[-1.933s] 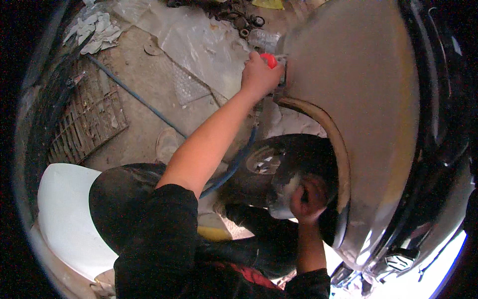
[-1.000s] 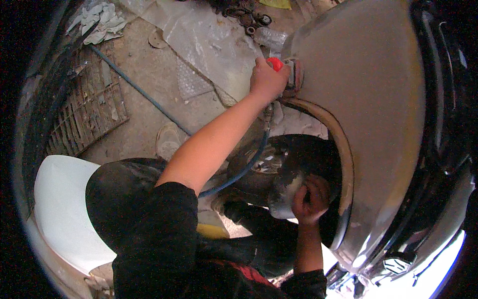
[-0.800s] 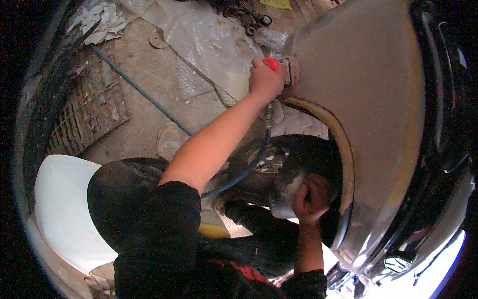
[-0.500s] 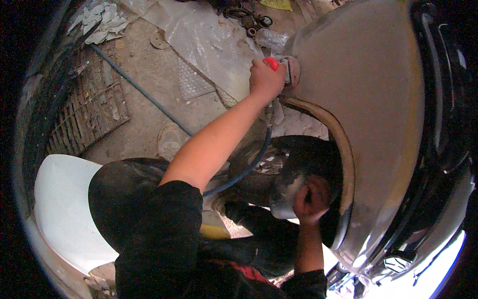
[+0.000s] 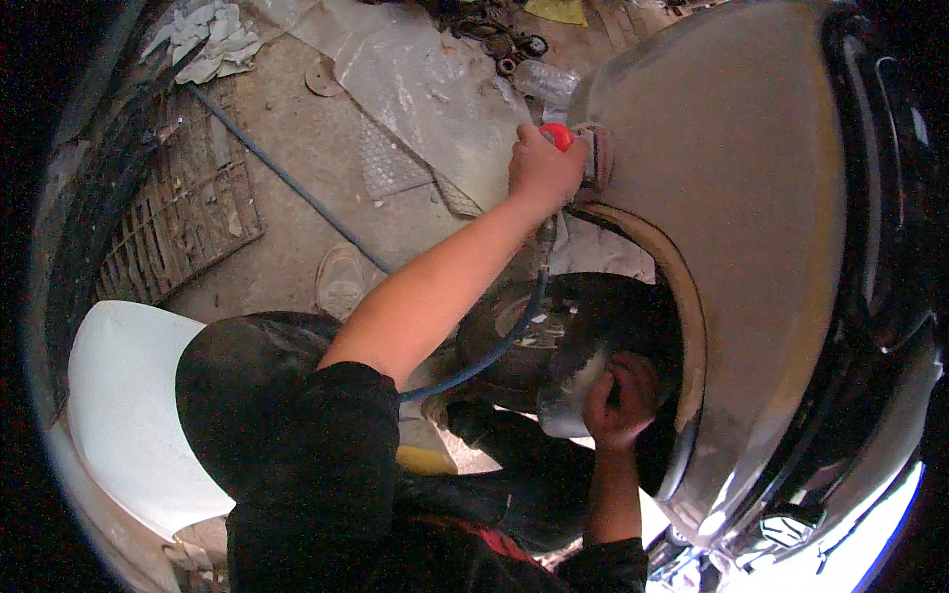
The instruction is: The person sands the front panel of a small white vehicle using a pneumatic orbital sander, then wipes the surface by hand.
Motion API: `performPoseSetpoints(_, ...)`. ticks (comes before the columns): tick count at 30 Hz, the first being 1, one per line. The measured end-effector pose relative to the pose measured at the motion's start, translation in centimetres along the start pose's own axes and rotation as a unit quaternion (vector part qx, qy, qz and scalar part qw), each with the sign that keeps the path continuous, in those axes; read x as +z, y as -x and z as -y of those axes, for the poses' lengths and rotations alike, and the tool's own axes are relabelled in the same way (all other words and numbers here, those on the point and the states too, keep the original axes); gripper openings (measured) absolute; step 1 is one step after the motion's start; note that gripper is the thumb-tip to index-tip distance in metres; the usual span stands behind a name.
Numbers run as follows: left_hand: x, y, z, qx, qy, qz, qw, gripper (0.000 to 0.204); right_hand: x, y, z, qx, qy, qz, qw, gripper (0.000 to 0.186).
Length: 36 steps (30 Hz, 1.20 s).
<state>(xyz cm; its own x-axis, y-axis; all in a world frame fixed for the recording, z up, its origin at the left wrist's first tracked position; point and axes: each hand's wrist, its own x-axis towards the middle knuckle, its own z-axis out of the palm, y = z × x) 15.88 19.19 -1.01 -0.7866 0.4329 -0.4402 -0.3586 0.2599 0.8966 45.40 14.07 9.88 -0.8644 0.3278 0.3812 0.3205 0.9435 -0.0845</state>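
Note:
My left hand (image 5: 547, 173) is closed round a hand-held air sander (image 5: 596, 158) with a red part on top. Its pad lies against the grey, matt car body panel (image 5: 732, 178), at the edge just above the wheel arch (image 5: 657, 242). A blue hose (image 5: 509, 344) runs from the sander and passes under my left forearm. My right hand (image 5: 623, 400) is lower down, by the wheel arch opening, with curled fingers. It is beside a pale, dusty rounded surface (image 5: 568, 400); whether anything is inside the fingers cannot be seen.
A dark wheel (image 5: 509, 326) sits under the arch. Plastic sheeting (image 5: 415, 89), a clear bottle (image 5: 546, 81), crumpled cloths (image 5: 210, 42) and a slatted rack (image 5: 188, 227) lie on the floor. A white curved panel (image 5: 138, 425) stands at the left, and shiny black bodywork (image 5: 885, 217) at the right.
My left hand and the sander have moved slightly right and down along the panel edge. The hose has shifted with them. My right hand stays almost where it was.

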Motion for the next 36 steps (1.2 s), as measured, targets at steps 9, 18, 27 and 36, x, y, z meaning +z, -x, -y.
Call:
performPoseSetpoints(9,-0.2,-0.5,0.0,-0.002,0.003,-0.029,1.000,0.072,-0.3,0.3,0.0,0.001,0.009,0.003,1.000,0.011)
performPoseSetpoints(18,-0.3,0.8,0.7,0.021,0.052,0.003,0.998,0.069,-0.5,-0.1,0.3,0.004,-0.001,0.002,1.000,0.011)
performPoseSetpoints(27,-1.0,2.2,-0.9,0.059,0.060,0.019,0.996,0.065,-0.4,0.5,0.1,0.006,0.018,0.005,1.000,0.011)
performPoseSetpoints(36,-0.6,0.9,-0.4,0.110,0.059,-0.025,0.992,0.059,-0.5,0.4,0.0,0.018,0.031,0.024,0.999,0.015)
